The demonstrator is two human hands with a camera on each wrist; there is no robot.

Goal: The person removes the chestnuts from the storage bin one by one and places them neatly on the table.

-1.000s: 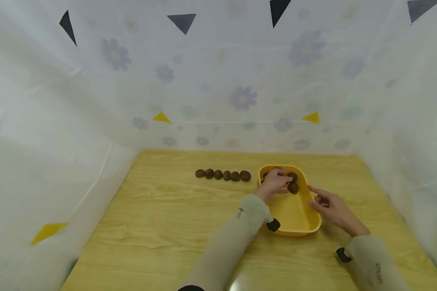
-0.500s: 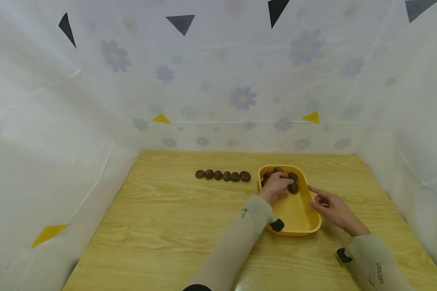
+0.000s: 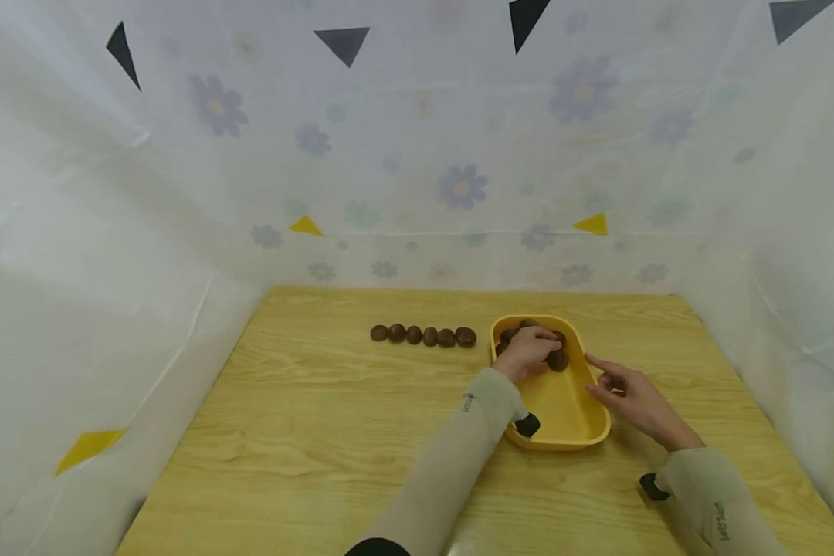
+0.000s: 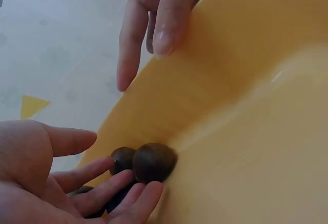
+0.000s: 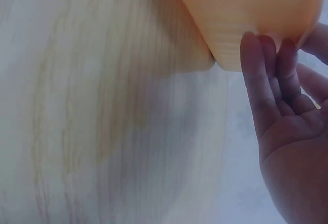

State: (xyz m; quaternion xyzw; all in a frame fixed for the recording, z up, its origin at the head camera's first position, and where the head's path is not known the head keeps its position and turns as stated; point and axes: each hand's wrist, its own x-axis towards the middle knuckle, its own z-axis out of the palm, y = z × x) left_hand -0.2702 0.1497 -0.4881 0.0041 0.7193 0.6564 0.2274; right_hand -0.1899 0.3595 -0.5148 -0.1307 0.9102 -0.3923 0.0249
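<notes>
My left hand [image 3: 526, 351] reaches into the yellow tray [image 3: 559, 444]. In the left wrist view its fingers are extended among the chestnuts [image 4: 155, 162], touching them, while the thumb stands apart. More chestnuts [image 3: 509, 335] lie around that hand at the tray's far end, some partly hidden by it. At the tray's right side, my right hand [image 3: 632, 398] holds the rim, thumb over the edge. Its other fingers [image 5: 256, 75] lie against the outer wall in the right wrist view. Left of the tray, several chestnuts [image 3: 430, 336] form a straight row.
A wood-grain table [image 3: 306, 432] carries the tray and the row. White flower-patterned sheeting [image 3: 403, 139] encloses the back and sides, with black, grey and yellow triangles on it. The tray's near half shows bare bottom.
My left hand has shifted slightly right within the tray, uncovering chestnuts on its left and behind it. The right hand stays at the rim, and the row is unchanged.
</notes>
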